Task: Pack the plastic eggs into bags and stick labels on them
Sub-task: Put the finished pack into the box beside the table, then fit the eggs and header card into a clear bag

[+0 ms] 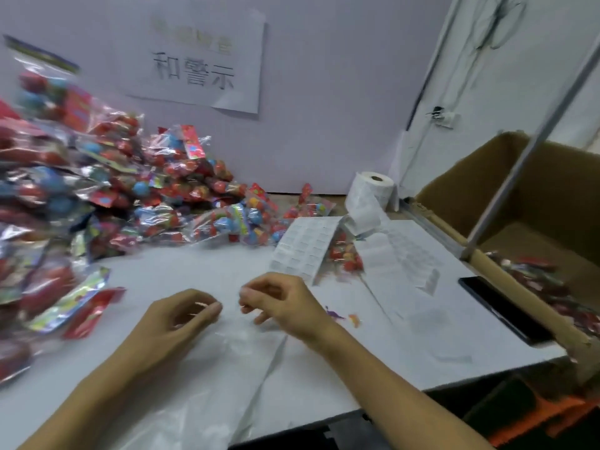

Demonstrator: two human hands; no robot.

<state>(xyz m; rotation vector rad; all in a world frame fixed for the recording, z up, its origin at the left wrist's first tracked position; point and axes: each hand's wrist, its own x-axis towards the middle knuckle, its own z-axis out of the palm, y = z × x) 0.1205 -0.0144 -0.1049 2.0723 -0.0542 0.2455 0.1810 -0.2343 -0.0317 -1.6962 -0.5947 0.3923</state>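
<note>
— Both hands are out over the white surface (pixel 156 271), close together: our left hand (pixel 181 315) with fingers curled, our right hand (pixel 279 302) just beside it, fingers bent too.

— Are we holding something?

— We seem to pinch something small and pale at the left fingertips, and a clear plastic bag (pixel 227 362) lies flat just under and toward us from both hands, but the frame is too blurred for us to say whether either hand grips it.

— And the packed goods?

— To the left of our left hand and beyond it rises a heap of filled bags of plastic eggs (pixel 97 190), red and blue through the clear film, leaning against the wall. Beyond our right hand lies a label sheet (pixel 302 245), resting partly on one more filled bag (pixel 345 258). Farther off stands the label roll (pixel 373 190), its strip trailing down toward us on the right.

— Anything else on that side?

— A dark phone (pixel 503 310) lies to the right of our right hand, touching the edge of a cardboard box (pixel 487 196) with more filled bags inside. A paper sign (pixel 194 63) hangs on the wall ahead.
</note>
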